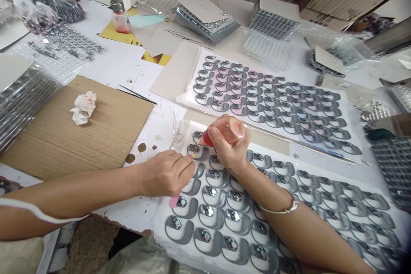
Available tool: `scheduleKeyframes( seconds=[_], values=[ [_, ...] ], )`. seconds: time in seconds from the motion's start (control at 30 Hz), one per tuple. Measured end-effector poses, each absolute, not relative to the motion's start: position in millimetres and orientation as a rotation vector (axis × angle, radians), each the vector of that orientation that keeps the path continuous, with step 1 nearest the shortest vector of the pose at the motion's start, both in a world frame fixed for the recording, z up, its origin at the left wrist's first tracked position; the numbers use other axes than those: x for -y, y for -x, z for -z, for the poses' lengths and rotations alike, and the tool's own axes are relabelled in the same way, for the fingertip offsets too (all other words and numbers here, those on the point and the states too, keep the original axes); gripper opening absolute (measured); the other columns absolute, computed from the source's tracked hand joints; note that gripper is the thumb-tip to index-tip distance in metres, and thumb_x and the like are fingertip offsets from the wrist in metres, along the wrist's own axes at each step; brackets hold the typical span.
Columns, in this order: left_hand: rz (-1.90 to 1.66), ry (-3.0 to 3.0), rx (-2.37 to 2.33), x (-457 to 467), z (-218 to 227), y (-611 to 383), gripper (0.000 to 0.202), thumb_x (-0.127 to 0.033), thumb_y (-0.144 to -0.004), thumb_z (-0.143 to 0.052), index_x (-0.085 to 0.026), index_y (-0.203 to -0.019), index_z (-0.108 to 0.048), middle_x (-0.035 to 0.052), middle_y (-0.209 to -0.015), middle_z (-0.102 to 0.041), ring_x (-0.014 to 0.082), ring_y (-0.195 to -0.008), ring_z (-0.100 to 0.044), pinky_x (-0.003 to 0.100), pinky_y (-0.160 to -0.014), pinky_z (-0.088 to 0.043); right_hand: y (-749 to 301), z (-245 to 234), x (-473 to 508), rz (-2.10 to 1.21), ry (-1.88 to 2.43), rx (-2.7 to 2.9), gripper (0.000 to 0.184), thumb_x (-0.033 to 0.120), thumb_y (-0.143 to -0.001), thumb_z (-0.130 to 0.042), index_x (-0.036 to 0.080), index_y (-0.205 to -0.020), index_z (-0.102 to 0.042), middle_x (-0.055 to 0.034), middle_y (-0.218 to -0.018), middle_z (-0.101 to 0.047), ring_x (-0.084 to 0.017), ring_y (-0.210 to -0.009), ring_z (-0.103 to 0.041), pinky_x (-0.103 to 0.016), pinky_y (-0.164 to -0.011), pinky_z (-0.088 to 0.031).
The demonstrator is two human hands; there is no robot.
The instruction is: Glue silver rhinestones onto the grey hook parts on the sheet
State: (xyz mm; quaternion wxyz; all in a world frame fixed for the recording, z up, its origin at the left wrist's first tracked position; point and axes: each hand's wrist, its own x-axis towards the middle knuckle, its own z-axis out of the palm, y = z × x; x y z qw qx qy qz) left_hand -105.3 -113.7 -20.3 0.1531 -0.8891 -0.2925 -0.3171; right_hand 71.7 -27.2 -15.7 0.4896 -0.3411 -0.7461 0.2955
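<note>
My right hand (233, 152) is wrapped round a small clear squeeze bottle (226, 132) of red liquid, tipped so its narrow nozzle points down and left. Between the closed fingers of my left hand (167, 173) is a thin tool with a pink handle (174, 200); its kind is unclear. The tool's yellowish tip and the nozzle are close to a grey ring-shaped piece with a shiny metal setting (193, 149). Many similar pieces stand in rows on the near white sheet (162, 218), some hidden under my hands and right forearm.
Beyond lies a second sheet of ring-shaped pieces (250, 94). To the left are cardboard (112, 132) with crumpled tissue (84, 107), black tweezers (138, 94) and a cotton swab (174, 122). A metal-capped jar (120, 17) and stacked trays (205, 19) stand farther back.
</note>
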Motion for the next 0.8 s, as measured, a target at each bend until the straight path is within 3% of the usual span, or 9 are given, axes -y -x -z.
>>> scheduleKeyframes(
  seconds=[0.5,0.8],
  values=[
    [1.093,2.656,0.836,107.5,17.0,110.7,0.026,-0.005,-0.094,-0.036,-0.007,-0.086,-0.06,0.0139,-0.081,-0.072,0.0192,-0.073,-0.071,0.029,-0.063,-0.061,-72.4,9.2,28.7,-0.614,0.74,1.866,0.018,0.025,-0.084,-0.064,0.019,-0.069,-0.056,-0.0007,-0.062,-0.058,-0.013,-0.056,-0.053,-0.031,-0.054,-0.042],
    [1.214,2.672,0.853,105.7,24.9,113.8,0.017,-0.007,-0.09,-0.043,-0.008,-0.099,-0.057,0.0121,-0.084,-0.072,0.0183,-0.08,-0.071,0.028,-0.071,-0.062,-74.7,9.9,29.3,-0.56,0.715,1.895,0.016,0.025,-0.082,-0.066,0.02,-0.07,-0.056,-0.0006,-0.062,-0.056,-0.014,-0.057,-0.051,-0.032,-0.055,-0.042]
  ],
)
